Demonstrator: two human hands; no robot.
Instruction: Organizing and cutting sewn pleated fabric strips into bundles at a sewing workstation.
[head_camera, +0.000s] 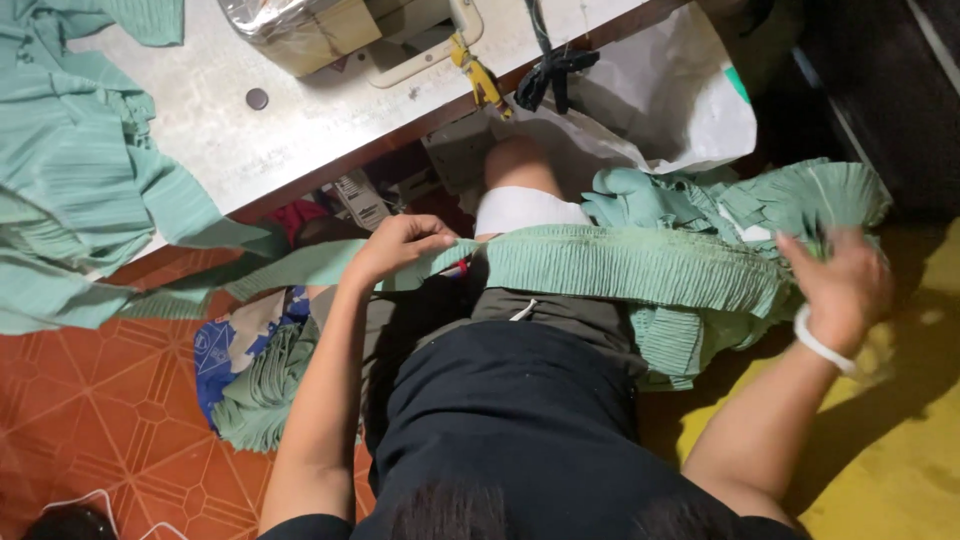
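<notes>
Strip (630, 265) of pleated green fabric stretched across lap, long axis left to right. Left hand (400, 245) pinching strip at its upper edge, fingers closed on it. Right hand (840, 285) blurred at strip's far right end; grip not discernible. More green fabric (70, 180) draped off tabletop (330, 110) left edge.

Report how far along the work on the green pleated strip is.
Looks done: pleated green fabric lies heaped on the table at left. In hand: the left hand pinches the pleated strip stretched across the lap; the blurred right hand grips its other end. Left: a bunched green pile by the knee and another on the floor.
</notes>
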